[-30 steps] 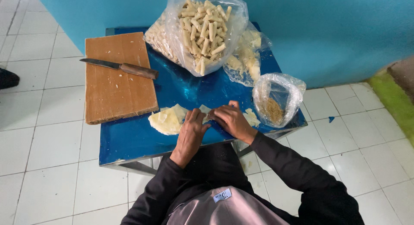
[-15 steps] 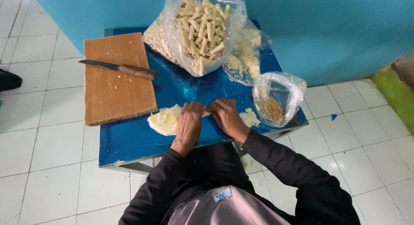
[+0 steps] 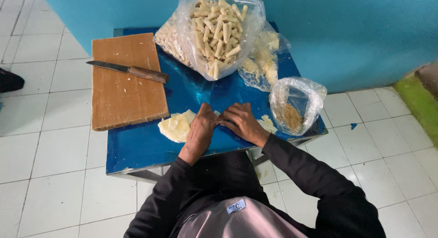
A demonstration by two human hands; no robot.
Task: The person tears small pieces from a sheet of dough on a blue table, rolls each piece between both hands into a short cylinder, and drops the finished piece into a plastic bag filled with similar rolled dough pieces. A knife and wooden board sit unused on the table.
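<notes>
My left hand and my right hand meet fingertip to fingertip over the blue table, pressing on a small pale piece that they mostly hide. A stack of thin pale wrapper sheets lies just left of my left hand. More pale sheets sit right of my right hand. A small clear bag with brown filling stands further right.
A wooden cutting board lies at the table's left with a wooden-handled knife across it. A large clear bag of pale rolled sticks stands at the back, a smaller bag beside it. Blue wall behind, white floor tiles around.
Both hands have stayed together at the table's front, shifting slightly away from me over the same small piece. Nothing else on the table has moved.
</notes>
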